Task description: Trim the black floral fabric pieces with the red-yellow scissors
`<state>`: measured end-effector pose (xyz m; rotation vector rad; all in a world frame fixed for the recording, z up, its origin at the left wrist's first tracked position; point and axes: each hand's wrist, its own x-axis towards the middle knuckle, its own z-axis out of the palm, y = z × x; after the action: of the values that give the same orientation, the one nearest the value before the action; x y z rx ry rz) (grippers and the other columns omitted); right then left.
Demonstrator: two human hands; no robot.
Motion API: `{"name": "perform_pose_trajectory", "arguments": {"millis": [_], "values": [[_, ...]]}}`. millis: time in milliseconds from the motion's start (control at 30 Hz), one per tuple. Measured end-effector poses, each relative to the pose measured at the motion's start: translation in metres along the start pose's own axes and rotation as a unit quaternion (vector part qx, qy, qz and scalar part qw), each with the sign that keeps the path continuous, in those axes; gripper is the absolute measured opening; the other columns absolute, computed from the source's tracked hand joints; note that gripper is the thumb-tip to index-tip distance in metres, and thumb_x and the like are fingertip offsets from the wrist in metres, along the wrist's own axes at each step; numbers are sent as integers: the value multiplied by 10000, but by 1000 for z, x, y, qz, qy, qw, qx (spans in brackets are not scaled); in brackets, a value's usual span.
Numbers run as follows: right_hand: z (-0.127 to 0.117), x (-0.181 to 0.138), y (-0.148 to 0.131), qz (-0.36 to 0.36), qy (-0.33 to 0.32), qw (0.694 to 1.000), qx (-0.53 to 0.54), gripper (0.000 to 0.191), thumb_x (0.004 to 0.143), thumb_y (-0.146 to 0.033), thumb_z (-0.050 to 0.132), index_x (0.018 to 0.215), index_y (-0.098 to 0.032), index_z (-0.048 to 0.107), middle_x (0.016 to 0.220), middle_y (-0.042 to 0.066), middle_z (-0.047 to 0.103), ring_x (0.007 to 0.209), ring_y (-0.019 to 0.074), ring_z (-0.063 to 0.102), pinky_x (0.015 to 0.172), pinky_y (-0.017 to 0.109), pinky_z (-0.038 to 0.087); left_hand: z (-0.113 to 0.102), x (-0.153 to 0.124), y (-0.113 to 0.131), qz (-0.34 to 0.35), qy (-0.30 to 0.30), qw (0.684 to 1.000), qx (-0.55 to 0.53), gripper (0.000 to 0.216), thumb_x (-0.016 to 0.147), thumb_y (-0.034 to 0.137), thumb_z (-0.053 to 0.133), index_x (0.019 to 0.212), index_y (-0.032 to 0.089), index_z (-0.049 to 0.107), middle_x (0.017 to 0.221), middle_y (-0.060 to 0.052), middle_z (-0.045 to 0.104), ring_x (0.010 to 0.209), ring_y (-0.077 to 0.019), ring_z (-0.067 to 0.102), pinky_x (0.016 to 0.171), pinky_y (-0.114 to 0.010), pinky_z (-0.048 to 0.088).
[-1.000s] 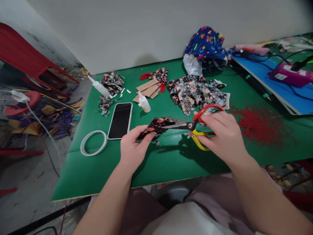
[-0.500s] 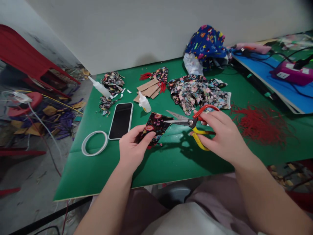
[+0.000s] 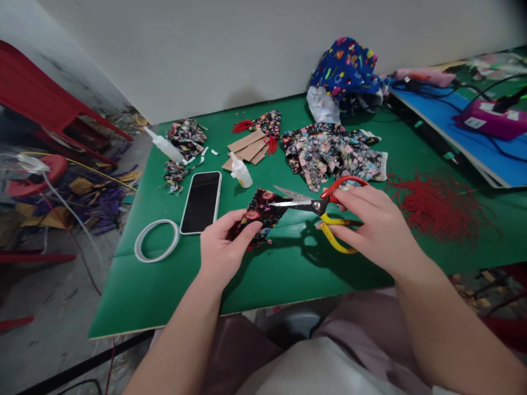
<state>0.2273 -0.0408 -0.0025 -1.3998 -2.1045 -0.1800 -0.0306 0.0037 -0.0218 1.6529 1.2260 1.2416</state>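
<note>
Between thumb and fingers, my left hand (image 3: 226,249) pinches a dark floral fabric piece (image 3: 263,215), held a little above the green table. A bit of red shows at its lower edge. My right hand (image 3: 376,227) grips scissors (image 3: 316,206) with one red and one yellow handle. The blades are parted and point left; one lies over the right part of the fabric, the other stands apart above it. Just behind the fabric stands a small white glue bottle (image 3: 241,173). A phone (image 3: 201,203) and a white tape roll (image 3: 157,241) lie left of my left hand.
Brown cardboard strips (image 3: 249,147), crumpled floral cloth (image 3: 333,153) and a second bottle (image 3: 164,146) lie toward the back of the green table (image 3: 173,299). Loose red threads (image 3: 440,206) spread at right, near a blue board (image 3: 436,112) with cables. A wall (image 3: 230,49) rises behind.
The scissors have shifted slightly left, so the blade reaches farther over the fabric. My left hand keeps its hold almost unmoved. The view has moved a little.
</note>
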Motion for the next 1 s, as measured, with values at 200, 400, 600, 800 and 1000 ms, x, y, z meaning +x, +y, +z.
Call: {"name": "perform_pose_trajectory", "arguments": {"millis": [200,400,600,800,1000], "values": [[-1,1,0,-3,4,1000,-1,380,833,-381,571,1094,-105,592,944,114,658,856,236,590,760,365,466,0,0,-1,8,-3,1000,-5,177,708,235,733,885,234,729,803,20,745,688,-122,691,609,-177,564],[0,1,-2,-2,6,1000,-2,368,816,-349,597,1098,-112,589,932,110,660,857,239,596,753,364,461,1,0,-1,0,-9,1000,-16,174,715,246,729,889,232,729,809,14,745,691,-125,690,583,-177,561],[0,1,-2,7,3,1000,-11,368,813,-348,603,1107,-127,587,924,97,662,843,241,598,716,366,460,2,-1,-1,-30,-15,999,-17,194,714,288,730,893,214,727,817,-4,741,698,-142,686,581,-208,568],[0,0,-3,16,-1,1000,-9,386,799,-366,621,1094,-119,595,936,107,662,861,259,602,713,383,463,1,-2,3,-47,-15,998,-26,206,706,301,736,891,211,728,824,-7,740,701,-143,684,599,-218,572],[1,0,-5,29,-3,999,-33,358,811,-356,603,1085,-125,591,958,110,646,871,252,589,736,379,449,1,-1,3,-40,-8,999,-14,209,693,302,744,877,204,731,808,-7,741,693,-143,685,620,-223,576]]}}
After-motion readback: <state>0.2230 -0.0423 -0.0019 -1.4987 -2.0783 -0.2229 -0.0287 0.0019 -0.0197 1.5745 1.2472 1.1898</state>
